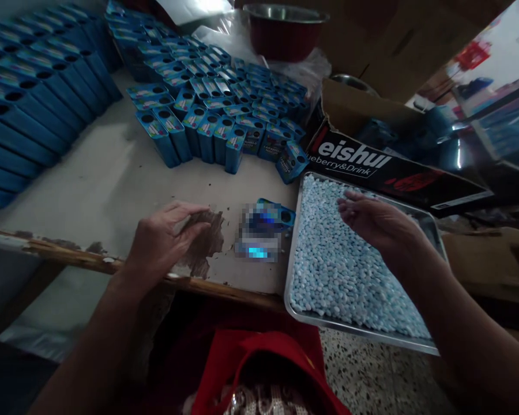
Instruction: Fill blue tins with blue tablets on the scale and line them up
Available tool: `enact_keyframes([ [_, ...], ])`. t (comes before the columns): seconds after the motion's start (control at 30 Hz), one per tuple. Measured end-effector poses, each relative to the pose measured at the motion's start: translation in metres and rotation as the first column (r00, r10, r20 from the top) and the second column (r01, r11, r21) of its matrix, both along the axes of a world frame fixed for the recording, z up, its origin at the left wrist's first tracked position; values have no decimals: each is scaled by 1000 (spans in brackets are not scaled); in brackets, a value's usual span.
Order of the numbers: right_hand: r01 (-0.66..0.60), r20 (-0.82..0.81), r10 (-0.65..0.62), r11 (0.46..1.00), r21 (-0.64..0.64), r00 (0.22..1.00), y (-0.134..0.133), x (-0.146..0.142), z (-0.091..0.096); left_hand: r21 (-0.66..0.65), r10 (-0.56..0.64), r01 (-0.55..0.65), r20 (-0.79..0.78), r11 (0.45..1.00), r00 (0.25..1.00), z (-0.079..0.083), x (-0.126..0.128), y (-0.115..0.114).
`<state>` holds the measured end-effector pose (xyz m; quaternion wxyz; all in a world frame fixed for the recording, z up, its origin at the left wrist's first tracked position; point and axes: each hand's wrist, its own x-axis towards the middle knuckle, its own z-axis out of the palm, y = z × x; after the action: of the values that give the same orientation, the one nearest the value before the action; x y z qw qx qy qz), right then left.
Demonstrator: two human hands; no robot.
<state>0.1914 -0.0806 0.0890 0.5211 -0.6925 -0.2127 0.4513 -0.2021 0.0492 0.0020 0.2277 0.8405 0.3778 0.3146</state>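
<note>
My left hand (166,239) is over the worn white table (130,173), thumb and fingers apart with nothing between them. To its right, a blue candy box (285,216) lies at a small device with a lit display (257,252), probably a scale; this spot is pixelated. My right hand (367,216) is above a metal tray (363,333) full of small pale-blue and white candies (328,271). Its fingers are curled together, and whatever they hold is hidden.
Many upright blue boxes (216,129) with round holes crowd the table's back, with more rows (38,109) at left. A black printed carton (398,173) stands behind the tray. Farther back is a red metal bowl (285,34). The table's front edge (225,291) is chipped.
</note>
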Motion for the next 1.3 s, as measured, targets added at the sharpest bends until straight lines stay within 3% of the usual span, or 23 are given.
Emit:
enact_keyframes([
  [0.17,55,-114,-56,998,-15,992,-38,11,-33,94,-31,21,111,995,993,30,48,-8],
  [0.33,-103,-187,94,994,-35,978,-52,-4,-40,90,-172,164,89,982,981,45,92,0],
  [0.43,-226,-150,219,973,-34,964,-55,-7,-40,43,-253,254,-19,966,967,46,99,8],
  [0.6,-293,-149,283,955,-48,947,-57,-3,-44,6,-213,215,-107,977,971,53,102,11],
  [0.7,-311,-170,298,949,-55,939,-58,1,-48,13,-196,197,-63,980,979,59,111,7],
  [0.8,-322,-147,314,946,-30,938,-57,3,-48,15,-251,251,8,968,968,61,125,1],
  [0.9,-344,-109,344,939,20,933,-48,0,-39,-1,-332,332,4,943,943,61,136,-4],
  [1.0,-414,-11,417,905,100,909,-29,-13,-23,13,-289,289,13,957,957,61,133,-6],
  [1.1,-554,302,500,823,126,811,-3,-35,-8,42,-155,155,2,987,988,62,113,-3],
  [1.2,-678,666,500,735,13,554,19,-59,4,41,-74,75,-26,996,997,61,87,2],
  [1.3,-741,806,478,667,-75,348,31,-70,10,15,-37,37,-56,999,998,56,65,4],
])
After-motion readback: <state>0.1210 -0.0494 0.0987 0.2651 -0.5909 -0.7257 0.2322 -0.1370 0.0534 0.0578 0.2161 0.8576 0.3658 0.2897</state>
